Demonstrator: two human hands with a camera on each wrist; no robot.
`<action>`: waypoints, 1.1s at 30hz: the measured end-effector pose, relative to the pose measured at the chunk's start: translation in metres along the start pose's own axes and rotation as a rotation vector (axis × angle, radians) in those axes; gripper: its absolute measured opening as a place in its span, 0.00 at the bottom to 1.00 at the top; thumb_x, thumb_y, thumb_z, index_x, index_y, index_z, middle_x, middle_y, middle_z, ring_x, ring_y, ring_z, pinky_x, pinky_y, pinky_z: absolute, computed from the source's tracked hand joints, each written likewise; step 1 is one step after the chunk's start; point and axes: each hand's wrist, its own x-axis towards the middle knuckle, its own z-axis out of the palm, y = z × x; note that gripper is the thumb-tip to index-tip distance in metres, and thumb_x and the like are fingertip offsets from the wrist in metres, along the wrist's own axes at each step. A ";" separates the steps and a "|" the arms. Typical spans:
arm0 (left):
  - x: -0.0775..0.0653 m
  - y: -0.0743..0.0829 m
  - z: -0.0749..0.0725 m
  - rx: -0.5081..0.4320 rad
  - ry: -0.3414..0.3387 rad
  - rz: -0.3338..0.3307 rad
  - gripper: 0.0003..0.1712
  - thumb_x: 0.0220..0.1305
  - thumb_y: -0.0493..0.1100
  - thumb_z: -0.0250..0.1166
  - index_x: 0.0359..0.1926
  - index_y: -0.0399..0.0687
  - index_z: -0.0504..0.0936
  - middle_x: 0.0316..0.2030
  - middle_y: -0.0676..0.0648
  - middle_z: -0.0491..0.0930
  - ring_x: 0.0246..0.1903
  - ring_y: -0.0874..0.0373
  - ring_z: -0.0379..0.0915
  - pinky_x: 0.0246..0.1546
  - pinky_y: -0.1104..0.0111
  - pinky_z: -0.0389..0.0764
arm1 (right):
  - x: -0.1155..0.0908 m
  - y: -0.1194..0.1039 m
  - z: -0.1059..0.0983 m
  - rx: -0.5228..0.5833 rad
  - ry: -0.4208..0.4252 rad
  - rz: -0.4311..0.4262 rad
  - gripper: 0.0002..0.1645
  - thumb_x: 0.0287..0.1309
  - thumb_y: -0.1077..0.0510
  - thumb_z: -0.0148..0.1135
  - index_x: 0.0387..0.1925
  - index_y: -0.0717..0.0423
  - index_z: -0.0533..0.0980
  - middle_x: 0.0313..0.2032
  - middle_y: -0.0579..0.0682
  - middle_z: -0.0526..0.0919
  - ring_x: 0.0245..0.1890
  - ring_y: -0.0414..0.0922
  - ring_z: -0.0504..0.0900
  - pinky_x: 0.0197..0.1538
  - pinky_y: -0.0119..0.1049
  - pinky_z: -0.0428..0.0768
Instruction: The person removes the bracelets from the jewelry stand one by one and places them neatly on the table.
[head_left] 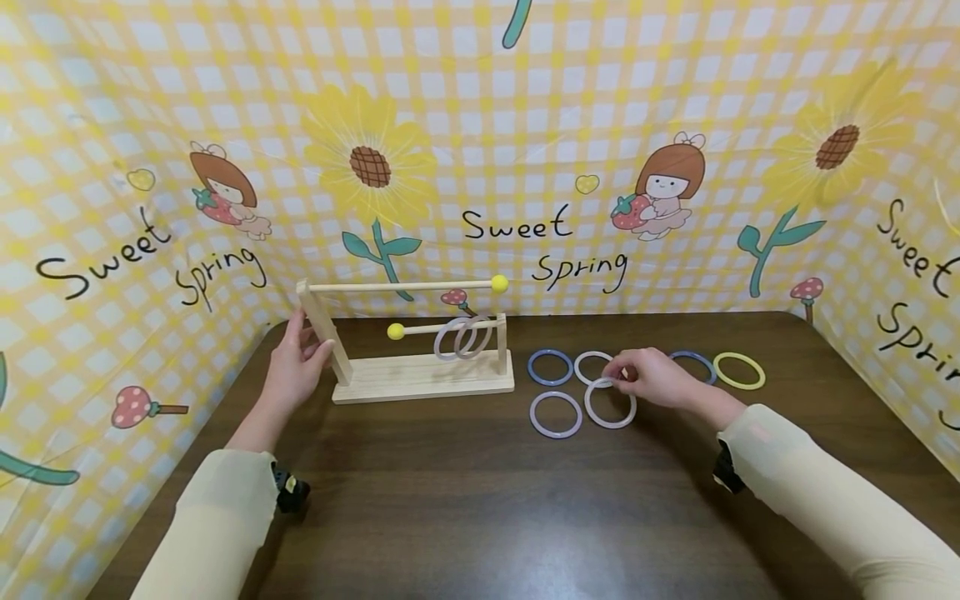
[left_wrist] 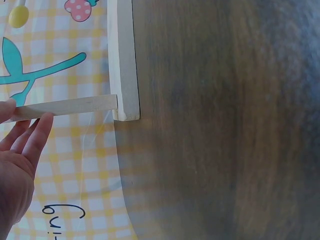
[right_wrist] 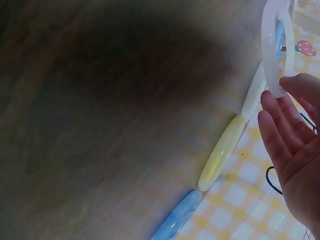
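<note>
Near the left end of a wooden stand [head_left: 423,377], my left hand [head_left: 294,371] pinches the tall upright post [left_wrist: 75,105] between thumb and fingers. Two pale rings [head_left: 438,342] hang on the stand's lower rod [head_left: 417,330], tipped with a yellow ball [head_left: 396,332]. The upper rod [head_left: 405,287] is bare, with a yellow ball [head_left: 499,284] at its right end. My right hand [head_left: 651,377] pinches a whitish ring [right_wrist: 269,50] by its edge, tilted up beside the other rings. Whether its lower edge touches the table is unclear.
On the dark table [head_left: 450,500] lie a blue ring [head_left: 550,383], a white ring [head_left: 577,367] and a lilac ring [head_left: 556,436]. Farther right are another blue ring [head_left: 710,367] and a yellow ring [head_left: 741,387]. A checked cloth [head_left: 480,125] hangs behind and around the sides.
</note>
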 end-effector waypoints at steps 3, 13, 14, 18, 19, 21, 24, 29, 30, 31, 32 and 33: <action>0.000 0.000 0.000 0.009 -0.004 0.003 0.41 0.71 0.32 0.55 0.76 0.45 0.44 0.61 0.20 0.62 0.55 0.29 0.68 0.41 0.67 0.84 | 0.001 0.003 0.002 -0.004 -0.022 0.004 0.08 0.55 0.70 0.66 0.36 0.58 0.83 0.30 0.42 0.79 0.25 0.37 0.72 0.28 0.32 0.75; 0.001 -0.001 0.001 0.019 0.001 0.024 0.39 0.71 0.32 0.56 0.76 0.46 0.46 0.59 0.21 0.66 0.54 0.30 0.70 0.41 0.61 0.85 | 0.002 0.005 0.009 -0.059 -0.021 -0.059 0.08 0.51 0.69 0.70 0.32 0.55 0.84 0.30 0.41 0.81 0.30 0.40 0.78 0.33 0.35 0.81; 0.000 -0.002 0.001 0.016 -0.001 0.025 0.39 0.71 0.32 0.56 0.76 0.45 0.46 0.59 0.21 0.66 0.54 0.30 0.70 0.41 0.61 0.85 | 0.002 0.005 0.009 -0.067 -0.021 -0.058 0.08 0.51 0.69 0.70 0.32 0.55 0.84 0.30 0.41 0.81 0.30 0.40 0.78 0.33 0.35 0.81; 0.000 -0.002 0.001 0.016 -0.003 0.024 0.40 0.71 0.32 0.56 0.76 0.46 0.46 0.59 0.21 0.65 0.54 0.30 0.70 0.39 0.67 0.85 | 0.002 0.005 0.010 -0.092 -0.027 -0.063 0.07 0.51 0.68 0.71 0.31 0.53 0.84 0.30 0.40 0.81 0.29 0.39 0.78 0.32 0.34 0.80; 0.000 -0.003 0.001 0.018 -0.002 0.024 0.40 0.71 0.32 0.56 0.76 0.46 0.46 0.59 0.21 0.66 0.54 0.30 0.70 0.39 0.69 0.85 | 0.002 0.005 0.010 -0.099 -0.029 -0.066 0.08 0.51 0.67 0.71 0.31 0.53 0.84 0.29 0.39 0.81 0.28 0.39 0.77 0.32 0.34 0.80; 0.001 -0.003 0.001 0.020 0.000 0.027 0.40 0.71 0.32 0.56 0.76 0.46 0.46 0.59 0.21 0.66 0.54 0.30 0.70 0.39 0.69 0.85 | 0.003 0.006 0.011 -0.113 -0.030 -0.066 0.08 0.51 0.67 0.71 0.31 0.52 0.84 0.28 0.38 0.81 0.28 0.39 0.77 0.32 0.34 0.79; 0.001 -0.003 0.002 0.025 0.001 0.031 0.40 0.70 0.32 0.56 0.76 0.46 0.46 0.59 0.22 0.66 0.54 0.30 0.71 0.40 0.64 0.86 | 0.003 0.006 0.011 -0.129 -0.030 -0.067 0.08 0.51 0.66 0.71 0.31 0.51 0.84 0.27 0.37 0.80 0.27 0.39 0.77 0.31 0.33 0.78; 0.000 -0.002 0.002 0.033 0.003 0.028 0.40 0.70 0.32 0.56 0.76 0.48 0.46 0.59 0.22 0.66 0.54 0.31 0.71 0.40 0.60 0.85 | 0.003 0.005 0.011 -0.138 -0.033 -0.081 0.08 0.51 0.66 0.72 0.31 0.51 0.84 0.27 0.37 0.80 0.27 0.39 0.77 0.31 0.32 0.78; 0.000 -0.002 0.001 0.033 0.004 0.028 0.40 0.70 0.32 0.56 0.76 0.48 0.46 0.59 0.22 0.66 0.54 0.31 0.71 0.40 0.60 0.85 | 0.003 0.005 0.011 -0.135 -0.038 -0.077 0.08 0.51 0.66 0.71 0.31 0.51 0.84 0.28 0.38 0.81 0.27 0.39 0.77 0.31 0.32 0.78; 0.000 -0.002 0.001 0.033 0.005 0.028 0.40 0.70 0.32 0.56 0.76 0.48 0.46 0.59 0.22 0.66 0.54 0.31 0.71 0.41 0.58 0.85 | 0.003 0.004 0.010 -0.127 -0.044 -0.067 0.07 0.51 0.66 0.71 0.31 0.52 0.84 0.28 0.39 0.81 0.27 0.38 0.77 0.30 0.32 0.78; 0.000 -0.002 0.002 0.034 0.005 0.028 0.41 0.70 0.32 0.56 0.76 0.48 0.46 0.59 0.22 0.66 0.54 0.31 0.71 0.41 0.57 0.85 | 0.004 0.003 0.009 -0.112 -0.049 -0.051 0.07 0.51 0.66 0.71 0.31 0.52 0.84 0.29 0.39 0.81 0.27 0.38 0.78 0.30 0.32 0.78; 0.000 -0.003 0.002 0.033 0.007 0.029 0.40 0.70 0.32 0.56 0.76 0.47 0.46 0.59 0.22 0.66 0.54 0.31 0.71 0.41 0.56 0.85 | 0.004 0.001 0.007 -0.095 -0.052 -0.035 0.07 0.52 0.66 0.71 0.32 0.53 0.84 0.30 0.40 0.82 0.28 0.38 0.79 0.30 0.32 0.79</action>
